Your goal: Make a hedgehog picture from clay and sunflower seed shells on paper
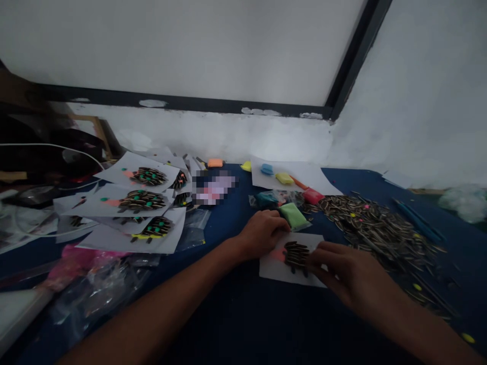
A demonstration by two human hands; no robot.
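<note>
A small sheet of white paper lies on the blue tabletop, bearing a hedgehog-like figure of striped sunflower seeds with a pinkish-orange pointed front. My left hand rests over the sheet's upper left edge, fingers curled and holding it, right beside a packet of light green clay. At the figure's right side, my right hand has its fingers pinched together; whatever is between the fingertips is hidden. A loose heap of sunflower seeds spreads to the right of both hands.
Finished-looking seed figures on paper are stacked at the left, above crumpled plastic bags. Behind my hands, a white sheet carries blue, yellow and red clay pieces. A blue pen-like tool lies beyond the seeds, near the wall.
</note>
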